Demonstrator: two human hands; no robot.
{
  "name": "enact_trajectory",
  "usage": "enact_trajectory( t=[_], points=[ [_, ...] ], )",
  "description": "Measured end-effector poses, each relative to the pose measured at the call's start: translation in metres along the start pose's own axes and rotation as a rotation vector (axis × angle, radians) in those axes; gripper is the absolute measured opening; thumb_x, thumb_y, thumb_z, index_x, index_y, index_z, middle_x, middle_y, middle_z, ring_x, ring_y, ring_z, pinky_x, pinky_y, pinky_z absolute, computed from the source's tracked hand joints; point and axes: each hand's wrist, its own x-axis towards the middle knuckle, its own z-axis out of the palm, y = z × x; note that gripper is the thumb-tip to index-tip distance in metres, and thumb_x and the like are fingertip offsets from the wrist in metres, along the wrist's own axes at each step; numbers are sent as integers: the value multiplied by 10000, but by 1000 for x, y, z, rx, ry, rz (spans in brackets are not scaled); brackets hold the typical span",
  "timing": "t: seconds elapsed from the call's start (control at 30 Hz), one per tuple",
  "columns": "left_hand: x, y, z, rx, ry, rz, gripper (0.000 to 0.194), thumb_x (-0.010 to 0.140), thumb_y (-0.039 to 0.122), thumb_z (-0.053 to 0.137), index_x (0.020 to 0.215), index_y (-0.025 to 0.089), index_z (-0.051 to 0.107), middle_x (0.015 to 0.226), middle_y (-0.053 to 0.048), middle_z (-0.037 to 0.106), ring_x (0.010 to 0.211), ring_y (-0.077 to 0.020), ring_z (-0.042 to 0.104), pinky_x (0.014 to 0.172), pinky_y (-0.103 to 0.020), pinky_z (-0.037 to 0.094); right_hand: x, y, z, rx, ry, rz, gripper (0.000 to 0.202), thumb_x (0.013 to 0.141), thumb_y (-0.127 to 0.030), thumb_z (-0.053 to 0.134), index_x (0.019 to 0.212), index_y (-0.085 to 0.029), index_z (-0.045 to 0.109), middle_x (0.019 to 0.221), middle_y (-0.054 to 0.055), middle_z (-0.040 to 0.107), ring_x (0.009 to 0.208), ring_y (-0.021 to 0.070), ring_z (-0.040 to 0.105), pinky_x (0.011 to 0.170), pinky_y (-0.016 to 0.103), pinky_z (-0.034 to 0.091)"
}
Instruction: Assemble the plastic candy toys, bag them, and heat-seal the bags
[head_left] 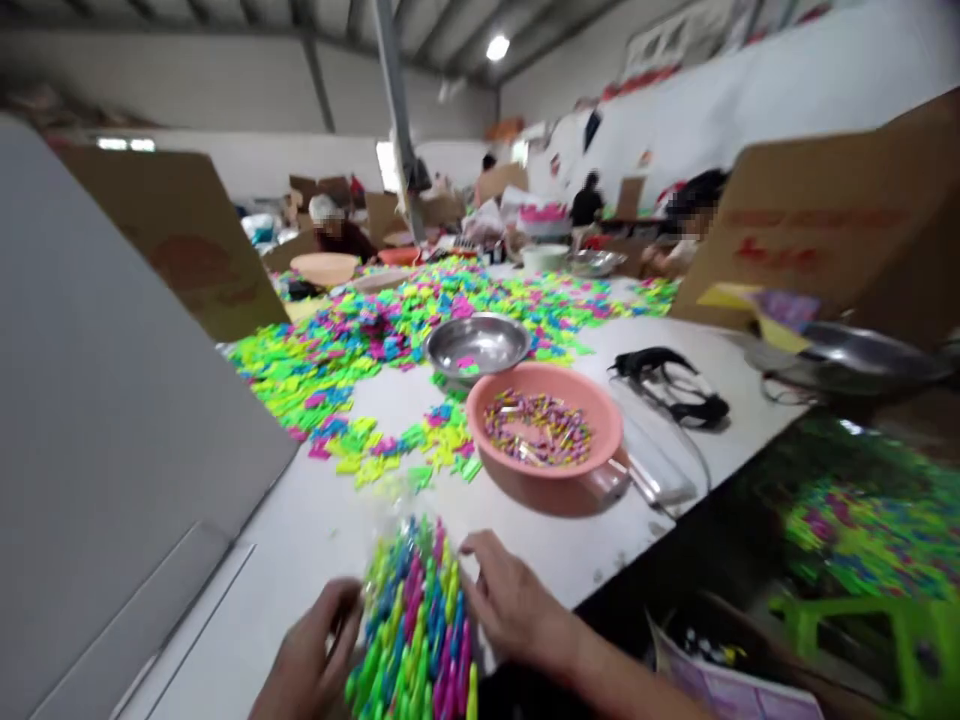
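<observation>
A clear plastic bag of slender, bright pieces (pixel 416 620) in green, yellow, blue and pink lies at the front of the white table. The kind of the pieces cannot be made out. My left hand (pixel 315 645) holds the bag's left side with curled fingers. On its right side, my right hand (pixel 517 605) grips the edge, thumb and fingers bent against the plastic. The top of the bag, partly see-through, points away from me. Just beyond it are loose, flat, bright pieces (pixel 375 450), some star-shaped.
A pink basin (pixel 480 430) with small multicoloured bits stands ahead right, a steel bowl (pixel 480 340) behind it. Black-handled goggles-like object (pixel 701 410) and a clear plastic packet lie right. Cardboard (pixel 817 220) borders both sides. A green stool (pixel 862 620) stands below. Several people work farther back.
</observation>
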Motion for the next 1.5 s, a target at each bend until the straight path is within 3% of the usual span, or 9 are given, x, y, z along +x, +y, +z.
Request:
enact_trajectory(
  t=[0.17,0.3,0.43,0.57,0.87,1.07,1.2,1.33,1.5],
  points=[
    [-2,-1,-1,70,-59,125,176,943,294,434,891,202,575,739,1,621,622,-129,561,613,-238,457,12,-4,6,111,0,99,238,880,-99,445,1085,-176,538,987,59,624,764,157,581,749,299,486],
    [-4,3,-3,160,-58,208,170,979,247,415,890,194,550,735,6,578,641,-126,528,626,-236,426,15,-4,12,126,79,55,162,933,-129,417,921,-183,569,871,48,611,802,172,582,737,290,469],
    [-8,5,-11,269,-86,320,185,988,206,412,834,197,515,691,12,521,621,-137,467,605,-252,377,8,-3,16,30,105,16,167,973,-161,381,871,-192,510,792,23,551,690,158,548,642,280,438],
    [-12,9,-19,324,-178,402,195,985,172,405,805,198,476,696,8,501,634,-147,434,614,-267,354,-3,-2,11,-90,-5,-74,186,993,-148,342,876,-197,479,806,27,519,675,156,521,620,283,416],
    [-35,34,-37,354,-393,365,237,1003,171,373,775,206,428,740,2,503,649,-154,422,612,-295,309,-26,-18,-17,-194,-242,-243,204,925,-62,342,879,-199,486,804,41,537,687,169,475,617,298,383],
    [-44,30,-39,304,-429,381,227,975,117,366,773,203,424,719,15,494,650,-148,419,676,-291,363,-37,-21,-22,-134,-396,-264,193,978,-120,340,894,-200,494,807,35,553,677,161,484,610,284,393],
    [-49,17,-33,138,-398,213,145,980,169,389,964,210,527,874,-9,596,776,-152,527,739,-274,437,-37,-13,-19,-1,-356,-180,144,992,-164,364,936,-206,490,856,44,559,752,168,529,690,293,446],
    [-52,3,-18,-14,-332,-6,241,992,241,377,1195,207,503,1050,-53,633,876,-157,596,797,-279,489,-42,0,-6,130,-285,15,199,902,-85,421,1051,-207,473,999,64,545,838,174,548,764,315,477],
    [-51,-6,12,12,-387,-131,191,906,307,499,1025,189,591,947,-62,669,831,-201,624,752,-304,504,-51,15,25,22,-247,136,293,813,-17,418,1046,-187,473,930,57,554,809,196,582,723,318,467]
  ],
)
